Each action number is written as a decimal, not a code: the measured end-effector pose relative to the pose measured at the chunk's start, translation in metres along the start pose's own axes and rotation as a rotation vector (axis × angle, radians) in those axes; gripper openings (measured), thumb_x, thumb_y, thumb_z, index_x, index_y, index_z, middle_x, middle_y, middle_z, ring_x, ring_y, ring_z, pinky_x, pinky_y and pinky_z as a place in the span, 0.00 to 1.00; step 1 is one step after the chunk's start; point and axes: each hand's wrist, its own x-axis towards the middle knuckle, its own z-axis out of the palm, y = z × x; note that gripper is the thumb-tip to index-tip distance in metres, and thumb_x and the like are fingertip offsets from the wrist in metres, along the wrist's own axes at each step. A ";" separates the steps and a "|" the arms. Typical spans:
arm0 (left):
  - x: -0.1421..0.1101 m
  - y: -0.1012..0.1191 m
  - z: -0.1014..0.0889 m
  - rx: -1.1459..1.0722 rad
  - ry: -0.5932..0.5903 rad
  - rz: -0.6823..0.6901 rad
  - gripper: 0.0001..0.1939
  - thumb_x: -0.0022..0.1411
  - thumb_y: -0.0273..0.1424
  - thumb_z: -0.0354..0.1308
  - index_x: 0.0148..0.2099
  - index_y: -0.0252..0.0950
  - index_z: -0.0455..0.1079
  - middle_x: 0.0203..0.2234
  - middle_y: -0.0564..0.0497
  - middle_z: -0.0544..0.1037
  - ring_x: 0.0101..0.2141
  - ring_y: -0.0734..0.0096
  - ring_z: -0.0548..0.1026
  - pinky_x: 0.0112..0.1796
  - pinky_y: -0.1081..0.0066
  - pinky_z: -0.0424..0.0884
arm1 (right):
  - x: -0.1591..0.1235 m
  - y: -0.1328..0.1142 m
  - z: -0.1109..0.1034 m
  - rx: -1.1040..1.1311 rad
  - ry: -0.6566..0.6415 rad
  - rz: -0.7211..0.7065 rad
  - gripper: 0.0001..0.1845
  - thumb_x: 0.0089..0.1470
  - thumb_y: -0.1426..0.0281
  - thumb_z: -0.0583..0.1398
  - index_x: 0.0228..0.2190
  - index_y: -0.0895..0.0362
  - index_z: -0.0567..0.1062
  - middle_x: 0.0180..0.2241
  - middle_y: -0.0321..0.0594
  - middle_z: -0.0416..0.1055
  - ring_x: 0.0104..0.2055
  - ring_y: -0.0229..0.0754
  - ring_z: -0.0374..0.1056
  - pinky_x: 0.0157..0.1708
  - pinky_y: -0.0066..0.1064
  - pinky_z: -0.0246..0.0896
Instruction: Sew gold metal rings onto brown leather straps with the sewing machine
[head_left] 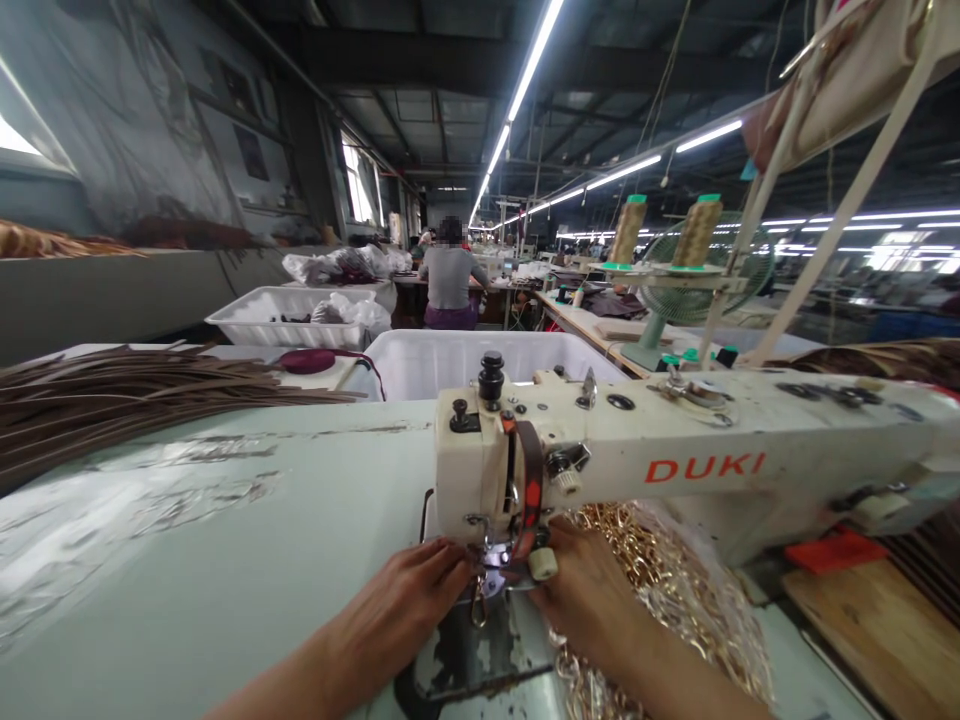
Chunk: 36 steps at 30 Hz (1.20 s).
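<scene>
My left hand is closed, its fingertips pressed together just left of the needle area of a white sewing machine. What it pinches is too small to make out. My right hand reaches in from the other side, its fingers mostly hidden behind the machine head. Between the hands, a gold snap hook hangs at the front of the presser foot. A narrow brown strap with red marks runs down the machine head toward the foot. Beside my right forearm lies a plastic bag of gold metal hooks.
Brown strips are piled on the left of the table. A white bin stands behind the machine. Thread cones rise on a stand at right, near a green fan. Farther off, a person sits facing away.
</scene>
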 end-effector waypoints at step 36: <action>0.013 -0.017 -0.014 0.018 0.028 0.050 0.09 0.69 0.26 0.46 0.42 0.33 0.68 0.46 0.45 0.74 0.52 0.65 0.67 0.60 0.62 0.54 | -0.004 -0.035 0.006 -0.319 -0.213 -0.490 0.14 0.52 0.83 0.59 0.40 0.57 0.66 0.34 0.35 0.68 0.29 0.43 0.67 0.22 0.34 0.51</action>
